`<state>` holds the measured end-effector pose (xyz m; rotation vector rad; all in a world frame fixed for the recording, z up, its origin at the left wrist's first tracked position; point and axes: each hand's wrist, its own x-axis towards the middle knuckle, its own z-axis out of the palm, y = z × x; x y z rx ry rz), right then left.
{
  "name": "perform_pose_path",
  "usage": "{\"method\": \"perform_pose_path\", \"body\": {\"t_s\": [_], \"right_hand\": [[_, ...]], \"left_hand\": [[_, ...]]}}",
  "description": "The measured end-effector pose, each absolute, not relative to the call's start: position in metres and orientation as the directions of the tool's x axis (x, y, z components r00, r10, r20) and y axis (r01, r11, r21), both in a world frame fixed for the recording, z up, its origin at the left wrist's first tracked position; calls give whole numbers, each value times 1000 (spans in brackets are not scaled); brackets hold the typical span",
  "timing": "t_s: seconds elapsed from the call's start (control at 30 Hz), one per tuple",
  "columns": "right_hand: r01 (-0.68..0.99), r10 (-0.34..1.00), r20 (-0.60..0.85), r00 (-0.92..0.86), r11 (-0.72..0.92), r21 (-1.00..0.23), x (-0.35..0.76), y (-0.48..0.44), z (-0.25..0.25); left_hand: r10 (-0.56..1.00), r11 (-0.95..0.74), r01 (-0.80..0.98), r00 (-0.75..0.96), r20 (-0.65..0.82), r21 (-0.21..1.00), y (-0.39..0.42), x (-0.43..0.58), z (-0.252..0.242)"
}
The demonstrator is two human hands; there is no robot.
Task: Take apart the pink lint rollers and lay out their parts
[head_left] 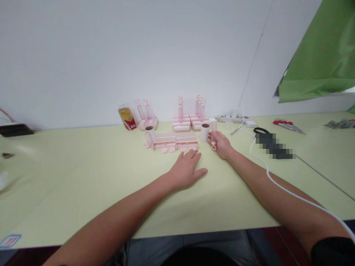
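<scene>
My left hand lies palm down on the table, fingers spread, its fingertips close to flat round pink caps. My right hand is closed around a see-through pink lint roller handle, which stands upright with its heart-shaped ring at the bottom. Just left of it is a white lint roll with a brown core; whether my fingertips touch it I cannot tell. Behind my left hand lie open pink roller covers and clear pink covers. Another white roll stands at their left end, beside further pink handles.
Pink lint rollers stand along the wall in groups, with more rollers farther left. A yellow and red bottle is beside them. To the right are a white cable, a power strip, a black strapped object and red-handled scissors.
</scene>
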<state>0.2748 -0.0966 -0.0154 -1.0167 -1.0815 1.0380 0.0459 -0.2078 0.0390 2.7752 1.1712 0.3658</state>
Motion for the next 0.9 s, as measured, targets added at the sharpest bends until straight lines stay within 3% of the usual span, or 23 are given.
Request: {"method": "perform_pose_path", "body": {"t_s": [0.1,0.33,0.5,0.67,0.9], "right_hand": [[-164,951,180,252,225,-960,268,-120,7],[-236,932,353,81,362,-902,204,-203,43],[-242,968,249,29,248,-938,198,-212,29],[-222,979,49,-197,4,-975,220,-205,28],[-405,926,123,-357,-35,-914,224,-205,36]], "left_hand": [[731,-682,673,633,255,286,-210,38,48],[823,-548,540,482,299,639,-212,37,49],[807,-481,402,550,214,780,-215,38,39],[758,-427,351,642,118,834,-217,30,37],[714,-221,135,697,66,966,-211,30,26]]}}
